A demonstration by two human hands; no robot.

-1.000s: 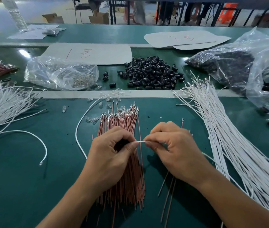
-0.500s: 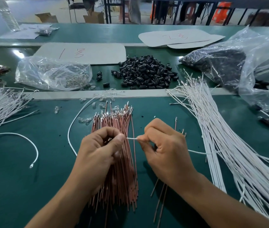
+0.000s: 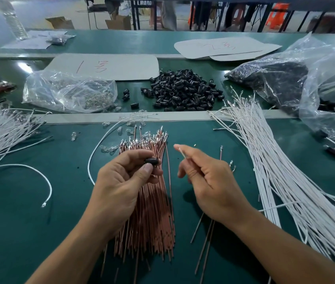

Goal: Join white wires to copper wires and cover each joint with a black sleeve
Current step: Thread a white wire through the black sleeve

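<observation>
Your hands have parted since the earlier frame: your left hand (image 3: 121, 185) pinches a black sleeve (image 3: 151, 160) over the copper wires (image 3: 154, 218), and your right hand (image 3: 209, 181) pinches a white wire (image 3: 181, 151) just behind its tip. Both look light; the wire is probably limp, so hold it near the end. Fingers hide whether the sleeve holds a joint.

The table mat (image 3: 39, 232) is a plain deep green. The copper wires (image 3: 152, 212) are pinkish copper with silvery tips; the white wires (image 3: 285, 181) are plain white, as is the raised white wire (image 3: 182, 152). The held black sleeve (image 3: 151, 160) is glossy black, like the sleeve heap (image 3: 183, 91). The grey cards (image 3: 121, 70) bear red scrawl.
</observation>
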